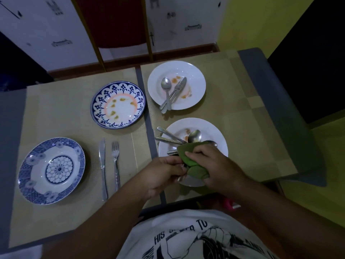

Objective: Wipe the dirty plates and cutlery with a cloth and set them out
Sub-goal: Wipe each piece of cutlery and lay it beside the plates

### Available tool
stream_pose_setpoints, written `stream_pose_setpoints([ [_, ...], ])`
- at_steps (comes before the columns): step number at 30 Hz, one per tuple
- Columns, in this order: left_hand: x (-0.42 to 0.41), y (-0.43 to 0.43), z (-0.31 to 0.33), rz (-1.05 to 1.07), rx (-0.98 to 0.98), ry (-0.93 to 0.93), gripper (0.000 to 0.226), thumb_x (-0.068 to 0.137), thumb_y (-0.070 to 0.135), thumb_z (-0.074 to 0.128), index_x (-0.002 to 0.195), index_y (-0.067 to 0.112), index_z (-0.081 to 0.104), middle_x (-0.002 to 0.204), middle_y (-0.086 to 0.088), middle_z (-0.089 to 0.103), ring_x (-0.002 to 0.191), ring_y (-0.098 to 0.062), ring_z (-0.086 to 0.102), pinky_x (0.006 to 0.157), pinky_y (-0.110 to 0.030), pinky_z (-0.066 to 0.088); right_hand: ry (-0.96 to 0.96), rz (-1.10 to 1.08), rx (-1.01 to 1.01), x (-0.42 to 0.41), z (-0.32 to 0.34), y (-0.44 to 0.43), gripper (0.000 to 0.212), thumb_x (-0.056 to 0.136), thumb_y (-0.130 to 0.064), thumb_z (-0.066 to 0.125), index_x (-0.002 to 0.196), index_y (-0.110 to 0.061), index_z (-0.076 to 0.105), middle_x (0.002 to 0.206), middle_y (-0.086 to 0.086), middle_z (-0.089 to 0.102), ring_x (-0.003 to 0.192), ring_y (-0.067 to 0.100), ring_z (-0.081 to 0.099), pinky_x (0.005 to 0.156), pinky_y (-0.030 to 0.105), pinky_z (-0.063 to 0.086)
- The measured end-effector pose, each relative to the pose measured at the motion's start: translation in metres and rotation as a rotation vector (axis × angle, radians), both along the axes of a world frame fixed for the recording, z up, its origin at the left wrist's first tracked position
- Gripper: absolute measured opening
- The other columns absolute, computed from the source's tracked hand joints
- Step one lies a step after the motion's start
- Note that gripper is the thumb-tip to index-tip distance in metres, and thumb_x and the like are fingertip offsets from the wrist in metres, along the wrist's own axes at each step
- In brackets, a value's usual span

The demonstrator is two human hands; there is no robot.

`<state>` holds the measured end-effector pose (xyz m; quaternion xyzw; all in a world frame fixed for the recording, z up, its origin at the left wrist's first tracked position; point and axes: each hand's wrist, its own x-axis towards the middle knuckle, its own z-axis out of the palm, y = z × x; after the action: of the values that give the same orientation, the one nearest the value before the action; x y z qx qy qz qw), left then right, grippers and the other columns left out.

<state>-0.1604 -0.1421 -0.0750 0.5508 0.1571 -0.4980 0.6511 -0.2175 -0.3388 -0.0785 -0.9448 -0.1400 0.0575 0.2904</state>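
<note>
My right hand (214,165) grips a green cloth (190,161) wrapped round a piece of cutlery, whose handle my left hand (164,174) pinches. Both hands hover over the near white plate (214,131), which bears orange smears, a spoon (194,136) and more cutlery handles (168,136). A second dirty white plate (196,71) behind it holds a spoon, knife and fork (172,92). A blue-rimmed plate (118,104) with orange stains sits mid-table. At the near left lies a clean blue patterned plate (51,171), with a knife (102,165) and fork (115,161) beside it.
Beige placemats (56,113) cover a grey table. A red-backed chair (115,21) stands at the far side, against a white patterned wall. A yellow wall lies to the right. A pink object (229,202) sits below the table's near edge.
</note>
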Motion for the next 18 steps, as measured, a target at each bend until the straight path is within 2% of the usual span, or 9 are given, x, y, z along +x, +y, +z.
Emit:
stream_pose_setpoints([
  [2, -0.003, 0.008, 0.000, -0.002, -0.014, -0.016, 0.031, 0.090, -0.012, 0.059, 0.117, -0.002, 0.072, 0.115, -0.024, 0.071, 0.097, -0.030, 0.061, 0.097, -0.043, 0.047, 0.003, 0.015, 0.023, 0.009, 0.003, 0.003, 0.065, 0.071, -0.003, 0.071, 0.134, -0.010, 0.057, 0.137, 0.007, 0.052, 0.129, 0.022, 0.048, 0.106, 0.033, 0.041],
  [5, -0.004, 0.019, -0.002, 0.023, -0.007, -0.071, 0.031, 0.089, -0.011, 0.063, 0.113, 0.004, 0.075, 0.100, -0.012, 0.076, 0.084, -0.020, 0.067, 0.085, -0.035, 0.049, 0.039, -0.069, 0.033, 0.027, 0.006, 0.006, 0.077, 0.063, 0.005, 0.069, 0.136, -0.017, 0.056, 0.144, 0.002, 0.050, 0.133, 0.019, 0.046, 0.108, 0.031, 0.038],
  [11, 0.002, 0.037, 0.002, 0.000, -0.012, -0.119, 0.028, 0.088, -0.007, 0.066, 0.109, 0.007, 0.077, 0.089, -0.006, 0.076, 0.074, -0.014, 0.068, 0.064, -0.023, 0.054, 0.099, -0.172, 0.030, 0.039, 0.002, 0.016, 0.076, 0.066, 0.000, 0.072, 0.138, -0.017, 0.054, 0.142, 0.004, 0.052, 0.131, 0.020, 0.046, 0.109, 0.029, 0.035],
  [14, 0.005, 0.041, 0.004, -0.046, -0.003, -0.147, 0.028, 0.088, -0.008, 0.065, 0.107, 0.008, 0.077, 0.085, -0.004, 0.076, 0.072, -0.013, 0.067, 0.066, -0.023, 0.054, 0.131, -0.234, 0.017, 0.043, 0.000, 0.016, 0.077, 0.063, 0.000, 0.072, 0.136, -0.017, 0.055, 0.140, 0.006, 0.053, 0.131, 0.020, 0.046, 0.108, 0.024, 0.031],
  [18, 0.002, 0.048, 0.001, -0.005, -0.021, -0.093, 0.027, 0.088, -0.011, 0.064, 0.111, -0.002, 0.073, 0.085, -0.011, 0.072, 0.069, -0.016, 0.064, 0.068, -0.028, 0.051, 0.122, -0.092, -0.002, 0.033, 0.002, 0.026, 0.070, 0.067, -0.003, 0.074, 0.134, -0.015, 0.058, 0.135, 0.004, 0.058, 0.127, 0.020, 0.051, 0.108, 0.034, 0.039],
])
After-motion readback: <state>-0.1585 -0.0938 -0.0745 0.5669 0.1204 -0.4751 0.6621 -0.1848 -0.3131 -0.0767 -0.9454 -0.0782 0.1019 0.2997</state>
